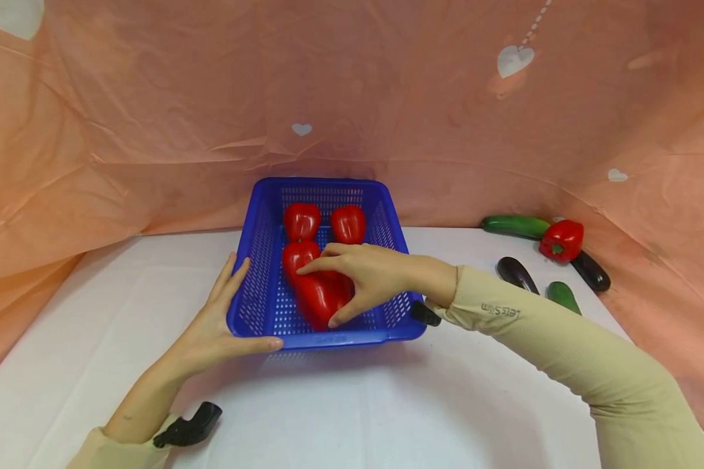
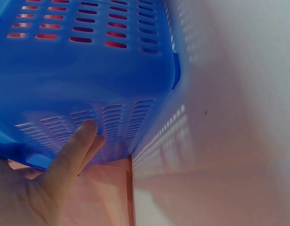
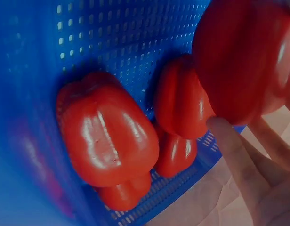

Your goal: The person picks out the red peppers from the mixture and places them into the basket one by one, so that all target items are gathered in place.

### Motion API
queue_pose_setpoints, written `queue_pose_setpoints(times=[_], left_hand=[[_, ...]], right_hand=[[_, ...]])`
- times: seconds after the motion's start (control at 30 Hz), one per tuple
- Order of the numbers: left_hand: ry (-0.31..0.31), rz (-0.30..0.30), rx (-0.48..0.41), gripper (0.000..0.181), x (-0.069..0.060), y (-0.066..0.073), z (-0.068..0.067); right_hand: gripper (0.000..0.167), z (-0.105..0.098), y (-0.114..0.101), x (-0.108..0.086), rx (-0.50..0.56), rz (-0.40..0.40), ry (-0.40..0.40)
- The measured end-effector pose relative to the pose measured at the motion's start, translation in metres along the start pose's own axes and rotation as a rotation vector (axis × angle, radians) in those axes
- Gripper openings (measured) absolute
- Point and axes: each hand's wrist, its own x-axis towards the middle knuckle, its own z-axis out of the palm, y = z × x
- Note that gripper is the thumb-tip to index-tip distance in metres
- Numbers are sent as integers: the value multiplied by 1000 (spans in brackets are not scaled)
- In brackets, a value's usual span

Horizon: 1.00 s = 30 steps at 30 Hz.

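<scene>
A blue perforated plastic basket (image 1: 340,339) stands on the white tabletop. My right hand (image 1: 381,277) reaches over its right side, thumb and fingers gripping a red bell pepper (image 1: 319,299) near the front. In the right wrist view, that held pepper (image 3: 248,56) appears above the other peppers in the basket. Behind it lie a red pepper (image 1: 299,253) and two more at the back, one left (image 1: 301,221) and one right (image 1: 348,225). My left hand (image 1: 216,332) rests on the front left corner, thumb along the front rim. Its straight fingers touch the outer side wall (image 2: 116,117).
On the right of the table lie a green cucumber (image 1: 513,225), another red bell pepper (image 1: 562,241), two dark eggplants, one in front (image 1: 516,273) and one beyond (image 1: 591,270), and a second green vegetable (image 1: 563,298) partly behind my sleeve. A peach cloth (image 1: 352,85) with hearts hangs behind.
</scene>
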Motion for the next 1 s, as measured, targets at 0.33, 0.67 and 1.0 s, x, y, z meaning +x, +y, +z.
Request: queue_pose_setpoints(times=[0.33, 0.67, 1.0], left_hand=[[0, -3, 1, 125, 0, 0, -1], [-2, 0, 3, 124, 0, 1, -1], [-2, -7, -1, 125, -1, 3, 0]], right_hand=[[77, 4, -2, 16, -21, 14, -60], [77, 13, -4, 33, -22, 48, -134], [78, 21, -3, 40, -57, 76, -154]])
